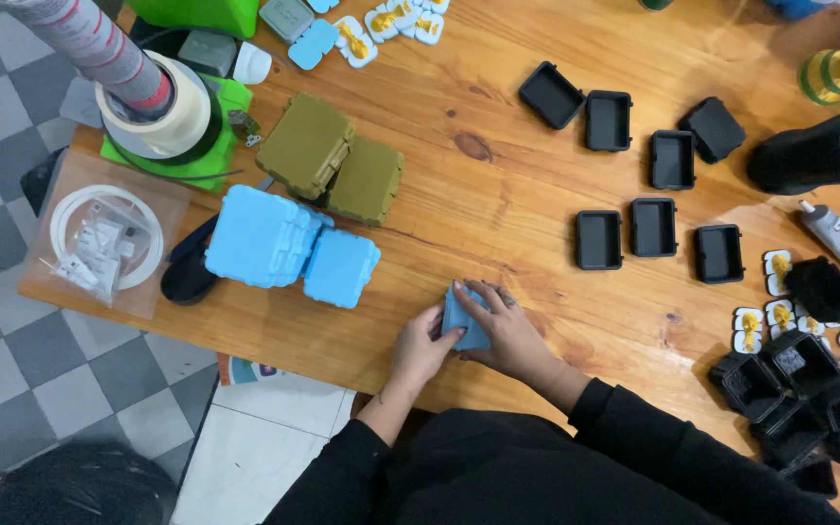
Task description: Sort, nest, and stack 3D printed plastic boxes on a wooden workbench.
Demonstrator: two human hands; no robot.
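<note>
Both hands are covering most of the small blue piece [466,326]; the far-right black tube [819,151] is running off the frame's edge.

I read this as a small craft workshop: wooden worktable [498,194] over checkered tile floor [12,321], batches of black plastic boxes [653,226], blue cases [289,248], olive cases [337,160], tape roll [162,122], glue tube [833,236].

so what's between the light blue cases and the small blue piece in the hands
Only bare wooden table lies between the light blue cases and the small blue piece, as the head view shows.
</note>
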